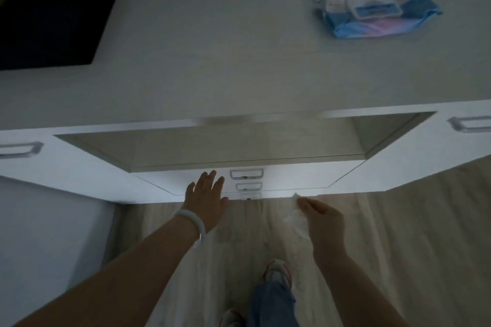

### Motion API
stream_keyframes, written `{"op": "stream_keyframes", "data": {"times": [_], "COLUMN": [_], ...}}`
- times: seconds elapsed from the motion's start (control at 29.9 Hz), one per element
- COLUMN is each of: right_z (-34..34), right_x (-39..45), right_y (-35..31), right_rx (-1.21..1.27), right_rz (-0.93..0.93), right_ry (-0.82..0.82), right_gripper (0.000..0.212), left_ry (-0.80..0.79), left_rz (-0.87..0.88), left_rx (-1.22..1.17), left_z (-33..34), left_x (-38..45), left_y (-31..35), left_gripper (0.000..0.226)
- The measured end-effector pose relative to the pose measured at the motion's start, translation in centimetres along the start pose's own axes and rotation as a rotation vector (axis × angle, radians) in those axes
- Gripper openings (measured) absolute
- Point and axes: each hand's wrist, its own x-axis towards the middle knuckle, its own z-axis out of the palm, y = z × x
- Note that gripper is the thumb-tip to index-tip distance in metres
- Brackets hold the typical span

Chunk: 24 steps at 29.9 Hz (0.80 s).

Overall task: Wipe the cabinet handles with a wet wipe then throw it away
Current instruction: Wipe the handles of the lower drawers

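Head view, dim light. My left hand (206, 195) is stretched out, fingers (212, 180) straight and spread, over the white cabinet front just left of the small stacked handles (247, 174); contact not discernible. White bangle (190, 223) on that wrist. My right hand (322, 223) pinches a crumpled wipe (296, 216), fingers clamped on it, below and right of the handles, above the floor (372, 233). Wipe pack (377, 8) lies on the counter (212, 48), far right. Larger handles at left (20, 150) and right (469, 125).
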Motion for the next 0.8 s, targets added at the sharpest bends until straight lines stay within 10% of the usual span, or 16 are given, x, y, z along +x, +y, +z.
{"op": "stream_keyframes", "data": {"times": [0.57,0.8], "right_z": [14.6,19.5], "right_x": [9.3,9.2], "right_y": [8.1,9.4], "right_rx": [-0.129,0.166], "right_rz": [-0.388,-0.212], "right_ry": [0.272,0.371], "right_gripper": [0.027,0.011], "left_ry": [0.243,0.322], "left_rz": [0.432,0.706], "left_rx": [0.164,0.295], "left_z": [4.6,4.5], "left_x": [14.7,18.7], "left_y": [-7.7,-9.3], "left_gripper": [0.059,0.059]}}
